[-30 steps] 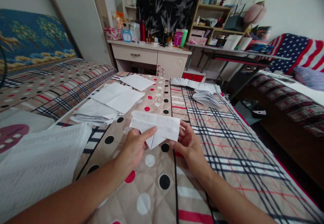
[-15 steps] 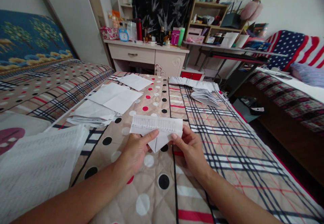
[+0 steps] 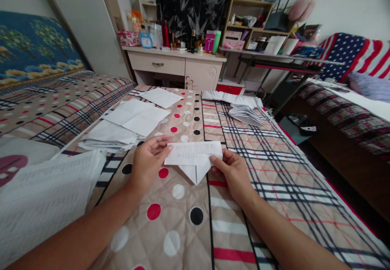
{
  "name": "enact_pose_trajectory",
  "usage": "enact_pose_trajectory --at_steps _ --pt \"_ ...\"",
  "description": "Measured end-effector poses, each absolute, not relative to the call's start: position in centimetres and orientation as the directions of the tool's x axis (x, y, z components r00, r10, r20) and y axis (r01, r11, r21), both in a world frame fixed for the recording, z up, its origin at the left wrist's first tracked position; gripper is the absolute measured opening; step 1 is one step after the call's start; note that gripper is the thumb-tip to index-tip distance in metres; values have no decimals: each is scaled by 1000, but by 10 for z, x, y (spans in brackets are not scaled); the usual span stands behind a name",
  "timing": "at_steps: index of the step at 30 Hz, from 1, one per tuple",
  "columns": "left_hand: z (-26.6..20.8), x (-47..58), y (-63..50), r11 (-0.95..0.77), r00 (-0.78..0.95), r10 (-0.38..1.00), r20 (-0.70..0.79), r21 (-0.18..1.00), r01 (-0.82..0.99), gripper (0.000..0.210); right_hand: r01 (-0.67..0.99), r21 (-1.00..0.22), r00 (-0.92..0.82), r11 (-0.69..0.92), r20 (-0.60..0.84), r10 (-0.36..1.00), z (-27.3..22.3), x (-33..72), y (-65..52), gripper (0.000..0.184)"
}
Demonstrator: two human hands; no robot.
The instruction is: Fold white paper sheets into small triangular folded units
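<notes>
Folded wht paper (image 3: pixel 195 158), ctr view, printed band across far side, triangular pt at near side

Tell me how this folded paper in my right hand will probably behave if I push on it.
The folded paper is probably light: it looks thin, pinched in the right hand. Its printed band may be fairly stiff, since it appears folded over. The triangular tip below could crumple easily, as it looks like thin paper.

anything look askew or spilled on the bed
Mildly: the pile of white papers on the quilt, beyond the left hand, looks askew, its sheets at differing angles with uneven edges. Nothing spilled shows, and the held folded paper looks untorn.
</notes>
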State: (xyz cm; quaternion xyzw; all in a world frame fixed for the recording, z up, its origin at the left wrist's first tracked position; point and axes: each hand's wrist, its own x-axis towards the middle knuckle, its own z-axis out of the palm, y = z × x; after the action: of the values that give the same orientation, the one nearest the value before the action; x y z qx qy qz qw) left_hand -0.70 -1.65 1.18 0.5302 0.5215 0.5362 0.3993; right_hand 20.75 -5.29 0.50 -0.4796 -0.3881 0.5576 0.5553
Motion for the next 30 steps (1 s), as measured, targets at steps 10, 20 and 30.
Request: enact_pose_trajectory --at_steps 10,20,30 --pt "-3 28 -31 -650 507 748 428 627 430 42 -36 -993 -75 -111 -108 991 5 208 -46 25" --pt "-6 27 -29 -587 451 797 402 689 425 20 -13 -991 -57 -135 -134 989 4 211 -47 49" --pt "3 29 -28 -496 350 860 372 769 402 21 195 -981 20 -8 -5 1000 -4 214 -46 55"
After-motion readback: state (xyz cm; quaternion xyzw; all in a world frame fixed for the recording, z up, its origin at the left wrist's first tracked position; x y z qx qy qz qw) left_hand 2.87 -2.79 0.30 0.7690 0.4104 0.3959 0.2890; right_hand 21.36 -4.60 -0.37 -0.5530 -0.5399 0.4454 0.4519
